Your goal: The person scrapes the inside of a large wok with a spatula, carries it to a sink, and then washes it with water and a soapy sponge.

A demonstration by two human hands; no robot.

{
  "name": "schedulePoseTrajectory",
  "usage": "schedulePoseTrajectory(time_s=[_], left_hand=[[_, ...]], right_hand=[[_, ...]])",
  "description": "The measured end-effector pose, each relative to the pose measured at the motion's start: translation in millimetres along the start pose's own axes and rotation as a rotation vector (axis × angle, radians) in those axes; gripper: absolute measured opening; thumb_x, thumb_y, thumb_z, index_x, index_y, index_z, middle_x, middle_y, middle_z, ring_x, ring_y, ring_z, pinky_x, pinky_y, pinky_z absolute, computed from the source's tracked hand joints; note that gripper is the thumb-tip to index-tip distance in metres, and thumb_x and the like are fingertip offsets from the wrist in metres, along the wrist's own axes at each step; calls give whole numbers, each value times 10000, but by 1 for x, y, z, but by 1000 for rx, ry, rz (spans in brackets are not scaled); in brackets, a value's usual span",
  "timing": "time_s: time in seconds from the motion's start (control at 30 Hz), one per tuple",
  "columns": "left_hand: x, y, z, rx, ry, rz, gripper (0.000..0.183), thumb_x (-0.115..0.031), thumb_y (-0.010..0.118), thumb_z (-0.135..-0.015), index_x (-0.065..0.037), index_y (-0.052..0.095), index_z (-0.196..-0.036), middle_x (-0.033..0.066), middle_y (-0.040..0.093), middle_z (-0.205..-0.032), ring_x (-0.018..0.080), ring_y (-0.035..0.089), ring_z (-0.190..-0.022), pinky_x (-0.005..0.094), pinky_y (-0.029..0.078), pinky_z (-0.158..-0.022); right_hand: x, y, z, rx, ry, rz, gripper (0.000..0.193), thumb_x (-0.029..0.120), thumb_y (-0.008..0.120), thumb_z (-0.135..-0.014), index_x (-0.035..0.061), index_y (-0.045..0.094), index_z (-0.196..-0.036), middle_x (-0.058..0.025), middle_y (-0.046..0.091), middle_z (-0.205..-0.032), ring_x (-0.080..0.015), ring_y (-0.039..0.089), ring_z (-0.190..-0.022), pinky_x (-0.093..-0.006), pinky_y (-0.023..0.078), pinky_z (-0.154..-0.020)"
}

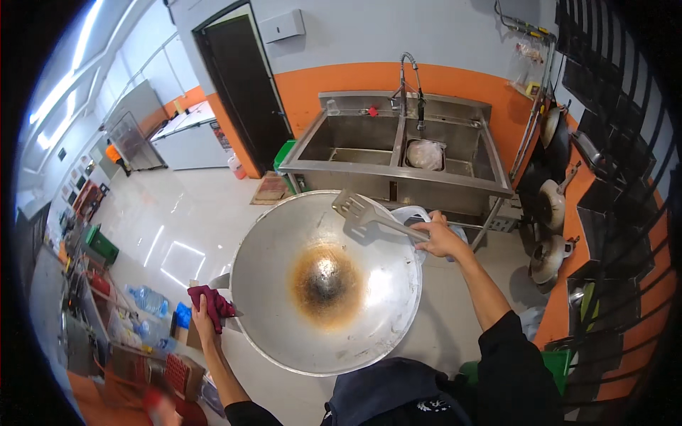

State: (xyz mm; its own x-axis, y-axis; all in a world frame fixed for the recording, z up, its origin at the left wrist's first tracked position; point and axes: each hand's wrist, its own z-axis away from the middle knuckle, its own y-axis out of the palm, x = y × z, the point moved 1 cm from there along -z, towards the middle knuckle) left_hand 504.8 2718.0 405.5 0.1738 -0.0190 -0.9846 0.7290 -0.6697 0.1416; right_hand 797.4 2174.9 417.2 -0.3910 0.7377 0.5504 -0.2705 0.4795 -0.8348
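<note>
A wide metal wok [270, 263] hangs in front of me, tilted so its inside faces up, with a brown and black scorched patch in its middle. My left hand [204, 325] is closed round a dark red cloth [211, 301] at the wok's left handle, which the cloth mostly covers. At the right rim my right hand [442, 238] is closed on the handle of a slotted metal spatula [368, 215]. The spatula's blade lies over the far rim. Whitish cloth or plastic [410, 214] sits under that hand and hides the right handle.
Beyond the wok stands a steel double sink [341, 168] with a spring faucet [405, 78]; its right basin holds a pan with a pale bag [425, 154]. Pans [550, 206] hang at right. Large water bottles [147, 301] and a green bin [101, 245] are at left.
</note>
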Motion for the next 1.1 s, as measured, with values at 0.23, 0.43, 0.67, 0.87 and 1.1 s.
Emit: schedulePoseTrajectory(time_s=[0.23, 0.43, 0.67, 0.87, 1.1], left_hand=[[41, 128, -265, 173, -58, 48, 311, -284, 563, -954, -60, 527, -1167, 52, 624, -955, 135, 618, -779, 278, 522, -672], [57, 273, -457, 309, -37, -63, 329, -315, 575, -945, -40, 539, -1122, 44, 609, -910, 128, 602, -777, 267, 501, -685], [108, 418, -624, 303, -27, -110, 380, -336, 612, -923, -22, 542, -1125, 51, 627, -940, 124, 596, -806, 266, 487, -729], [164, 507, -723, 340, -75, -233, 361, -343, 640, -907, -32, 556, -1070, 43, 610, -912, 116, 569, -790, 252, 472, -718], [247, 562, -810, 338, 7, -371, 436, -318, 660, -895, -19, 516, -1178, 66, 622, -1012, 137, 592, -885, 269, 478, -778]], right_hand=[[-21, -10, -197, -129, 173, -2, 569, 222, 844, -665, 164, 643, -1194, -225, 398, -1250, -391, 361, -1231, -418, 344, -1041], [-64, -43, -343, -195, 210, -26, 549, 216, 827, -681, 170, 643, -1196, -193, 418, -1160, -363, 384, -1154, -390, 339, -1020], [-127, -70, -518, -211, 233, -49, 508, 214, 806, -708, 165, 645, -1188, -216, 431, -1122, -385, 403, -1122, -413, 379, -976], [-172, -75, -621, -178, 349, -26, 523, 205, 792, -719, 153, 633, -1214, -235, 408, -1161, -395, 388, -1134, -423, 337, -1013], [-208, -58, -690, -187, 404, -16, 511, 173, 810, -699, 141, 649, -1183, -219, 415, -1182, -387, 376, -1172, -421, 338, -1018]])
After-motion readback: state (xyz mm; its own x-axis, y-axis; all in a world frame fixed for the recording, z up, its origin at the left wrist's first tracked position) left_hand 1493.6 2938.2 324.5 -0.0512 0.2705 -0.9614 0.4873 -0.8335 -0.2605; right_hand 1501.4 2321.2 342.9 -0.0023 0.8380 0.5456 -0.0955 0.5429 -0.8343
